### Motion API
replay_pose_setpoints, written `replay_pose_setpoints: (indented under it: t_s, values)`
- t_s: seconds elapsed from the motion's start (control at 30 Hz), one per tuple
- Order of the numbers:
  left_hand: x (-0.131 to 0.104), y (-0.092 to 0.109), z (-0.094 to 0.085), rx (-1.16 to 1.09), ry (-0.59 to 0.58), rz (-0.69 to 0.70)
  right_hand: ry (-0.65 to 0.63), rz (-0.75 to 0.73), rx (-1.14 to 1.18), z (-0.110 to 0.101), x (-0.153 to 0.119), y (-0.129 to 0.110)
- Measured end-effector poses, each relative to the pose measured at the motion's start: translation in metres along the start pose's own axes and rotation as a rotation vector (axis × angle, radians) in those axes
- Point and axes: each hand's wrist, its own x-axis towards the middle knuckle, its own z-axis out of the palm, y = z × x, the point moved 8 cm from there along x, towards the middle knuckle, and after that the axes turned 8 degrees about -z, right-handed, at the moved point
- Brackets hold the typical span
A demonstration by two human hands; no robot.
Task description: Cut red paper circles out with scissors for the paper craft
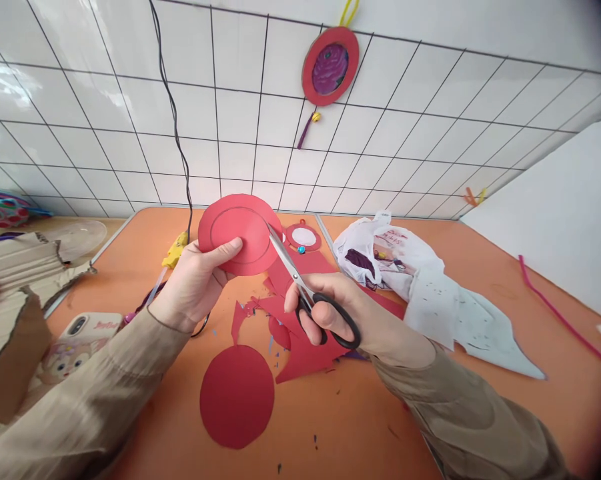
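My left hand pinches a red paper disc by its lower left, thumb on top. A smaller circle is drawn inside the disc's edge. In my right hand are black-handled scissors, fingers through the loops. Their blade tips touch the right part of the disc, near the drawn line. Below, a second red disc lies flat on the orange table. Red paper scraps lie under and beside the scissors.
A white plastic bag and white sheet lie at the right. Cardboard, a phone and a yellow glue gun are at the left. A red ring ornament hangs on the tiled wall. A pink stick lies far right.
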Motion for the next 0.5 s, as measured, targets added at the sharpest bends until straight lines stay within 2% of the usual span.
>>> replay_pose_setpoints:
  t_s: [0.2, 0.4, 0.5]
  values:
    - [-0.0029, 0.0019, -0.0021, 0.035, 0.064, 0.028, 0.020, 0.008, 0.000, -0.0002, 0.0003, 0.0013]
    - [-0.0059, 0.0023, 0.0045, 0.094, 0.016, 0.028, 0.011, 0.001, -0.026, -0.0007, 0.0014, 0.0037]
    - [-0.0074, 0.0048, 0.0024, 0.157, 0.058, 0.034, 0.004, 0.002, -0.034, -0.0007, 0.0014, 0.0046]
